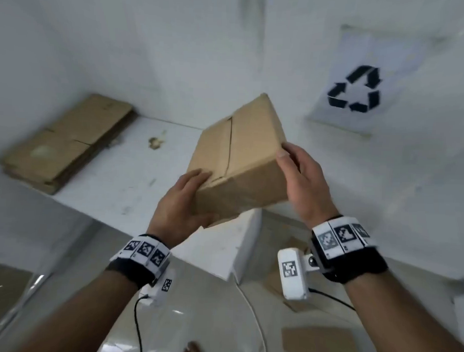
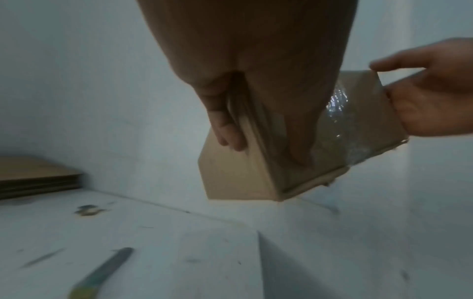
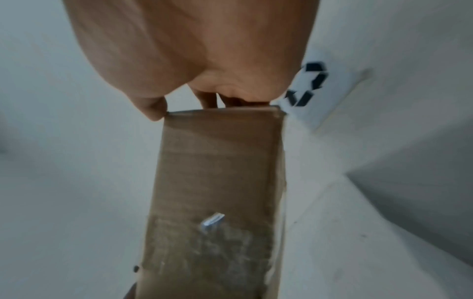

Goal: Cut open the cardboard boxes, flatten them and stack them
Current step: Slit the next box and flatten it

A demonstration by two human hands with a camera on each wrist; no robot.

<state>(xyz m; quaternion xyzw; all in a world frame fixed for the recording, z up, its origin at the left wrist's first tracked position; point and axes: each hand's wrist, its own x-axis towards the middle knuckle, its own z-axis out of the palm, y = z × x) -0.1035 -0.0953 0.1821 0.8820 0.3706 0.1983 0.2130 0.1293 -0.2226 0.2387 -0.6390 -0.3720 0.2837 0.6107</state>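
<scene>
A closed brown cardboard box [image 1: 242,155] hangs tilted in the air above the white table [image 1: 106,192], held between both hands. My left hand [image 1: 198,193] grips its near left corner, thumb on the top face and fingers underneath. My right hand [image 1: 289,170] grips its right edge, thumb on the top corner. The left wrist view shows the box [image 2: 230,174], clear tape [image 2: 337,121] across its underside, my left hand [image 2: 261,145] and my right hand [image 2: 422,97]. In the right wrist view my right hand [image 3: 192,107] pinches the top edge of the box [image 3: 217,182].
A stack of flattened cardboard [image 1: 66,141] lies at the table's back left against the wall. A utility knife [image 2: 102,273] lies on the table below my left hand. A recycling sign [image 1: 356,88] hangs on the right wall. More cardboard [image 1: 322,339] lies on the floor.
</scene>
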